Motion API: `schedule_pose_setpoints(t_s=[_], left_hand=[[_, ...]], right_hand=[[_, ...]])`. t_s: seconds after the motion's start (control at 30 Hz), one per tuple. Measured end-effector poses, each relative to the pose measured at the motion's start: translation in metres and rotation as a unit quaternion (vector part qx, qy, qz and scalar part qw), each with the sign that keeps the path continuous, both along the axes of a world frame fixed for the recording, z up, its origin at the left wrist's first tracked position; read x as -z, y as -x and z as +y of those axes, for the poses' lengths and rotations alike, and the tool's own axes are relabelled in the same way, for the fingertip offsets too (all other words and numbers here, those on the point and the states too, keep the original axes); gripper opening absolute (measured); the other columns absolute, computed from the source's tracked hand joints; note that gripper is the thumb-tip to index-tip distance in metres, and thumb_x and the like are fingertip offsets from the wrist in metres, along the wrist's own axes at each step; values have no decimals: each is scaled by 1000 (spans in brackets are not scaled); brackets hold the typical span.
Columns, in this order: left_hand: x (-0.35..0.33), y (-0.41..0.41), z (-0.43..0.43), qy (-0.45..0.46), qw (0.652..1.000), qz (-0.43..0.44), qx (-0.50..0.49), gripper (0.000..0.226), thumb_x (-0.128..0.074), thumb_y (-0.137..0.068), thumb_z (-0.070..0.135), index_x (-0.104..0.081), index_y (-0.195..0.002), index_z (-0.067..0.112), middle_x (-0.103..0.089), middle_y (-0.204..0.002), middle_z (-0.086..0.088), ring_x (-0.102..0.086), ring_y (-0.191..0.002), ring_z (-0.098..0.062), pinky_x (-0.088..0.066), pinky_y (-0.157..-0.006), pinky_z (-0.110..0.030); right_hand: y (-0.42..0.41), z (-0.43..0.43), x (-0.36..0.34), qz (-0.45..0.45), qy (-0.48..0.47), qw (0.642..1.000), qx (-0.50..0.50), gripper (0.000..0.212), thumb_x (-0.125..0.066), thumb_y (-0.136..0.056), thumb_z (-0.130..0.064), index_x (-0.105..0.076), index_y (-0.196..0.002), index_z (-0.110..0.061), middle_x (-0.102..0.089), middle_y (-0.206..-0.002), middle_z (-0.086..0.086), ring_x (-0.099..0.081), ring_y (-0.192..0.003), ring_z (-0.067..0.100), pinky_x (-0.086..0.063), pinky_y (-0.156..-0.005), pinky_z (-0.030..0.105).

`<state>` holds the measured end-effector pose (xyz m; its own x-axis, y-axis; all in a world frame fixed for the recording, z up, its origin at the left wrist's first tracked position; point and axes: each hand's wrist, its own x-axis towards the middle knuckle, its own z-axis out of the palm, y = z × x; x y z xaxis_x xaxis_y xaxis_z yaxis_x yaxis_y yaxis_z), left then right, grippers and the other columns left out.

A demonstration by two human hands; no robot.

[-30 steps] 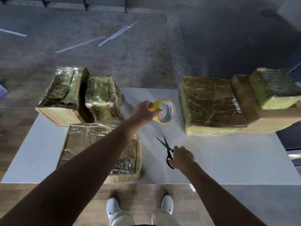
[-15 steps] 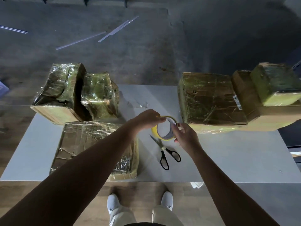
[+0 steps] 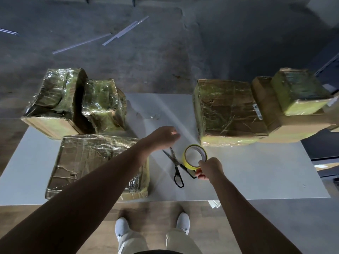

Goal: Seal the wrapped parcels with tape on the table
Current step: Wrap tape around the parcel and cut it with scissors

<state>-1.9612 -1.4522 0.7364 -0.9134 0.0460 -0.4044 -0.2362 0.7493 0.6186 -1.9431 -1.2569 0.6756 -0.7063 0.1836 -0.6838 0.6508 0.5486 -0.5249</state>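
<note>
Pinching yellow tape roll (image 3: pixel 187 163) in fingers of right hand (image 3: pixel 211 169), over scissors (image 3: pixel 176 161) on surface (image 3: pixel 256 171). Holding left hand (image 3: pixel 163 136) nearby, fingers curled; cannot tell if pinching anything.

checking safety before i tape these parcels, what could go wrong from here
1. The scissors lie with their blades apart, pointing toward the left hand; a careless reach could nick it.
2. The right hand has only a fingertip grip on the tape roll, so it may slip or twist.
3. The film scrap on the table could stick to loose tape.
</note>
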Motion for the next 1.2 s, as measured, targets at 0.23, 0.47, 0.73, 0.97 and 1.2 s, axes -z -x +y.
schedule_pose_setpoints(t_s=[0.23, 0.47, 0.73, 0.97, 1.2], left_hand=[[1, -3, -22, 9, 996, 67, -53, 30, -42, -97, 22, -62, -111, 5, -64, -113, -9, -56, -99, -20, -41, -77, -27], [-3, -9, -43, 1, 990, 103, -91, 26, -45, -94, 14, -68, -106, 11, -69, -108, -4, -60, -101, -18, -39, -79, -23], [-10, -50, -78, 63, 962, 229, -134, 23, -53, -88, 3, -68, -104, 9, -65, -104, -7, -59, -97, -21, -48, -82, -31], [24, -96, -104, 183, 961, 205, -18, 44, -67, -83, 16, -61, -125, 6, -62, -126, -10, -48, -126, -30, -38, -107, -39], [15, -86, -117, 282, 936, 188, 94, 42, -43, -96, 38, -50, -132, 18, -55, -132, -2, -47, -128, -23, -18, -112, -51]], right_hand=[[-8, -9, -13, 15, -16, 1000, -9, 31, -43, -97, -23, -57, -84, 1, -65, -61, 13, -62, -43, 19, -47, -41, 24], [-13, -76, -43, -13, 79, 993, -86, 35, -38, -95, -11, -50, -63, -8, -56, -50, 5, -50, -36, 15, -39, -44, 22], [-40, -151, -62, 285, -20, 913, -292, 31, -44, -99, -20, -55, -122, -3, -60, -121, 18, -55, -111, 29, -40, -90, 31], [-53, -191, -40, 239, 27, 933, -267, 61, -40, -101, -28, -13, -151, -7, -60, -119, 15, -61, -106, 29, -52, -88, 45], [-44, -178, -39, 200, 65, 941, -265, 32, -41, -100, -33, -50, -124, -13, -61, -105, -1, -60, -88, 15, -41, -68, 26]])
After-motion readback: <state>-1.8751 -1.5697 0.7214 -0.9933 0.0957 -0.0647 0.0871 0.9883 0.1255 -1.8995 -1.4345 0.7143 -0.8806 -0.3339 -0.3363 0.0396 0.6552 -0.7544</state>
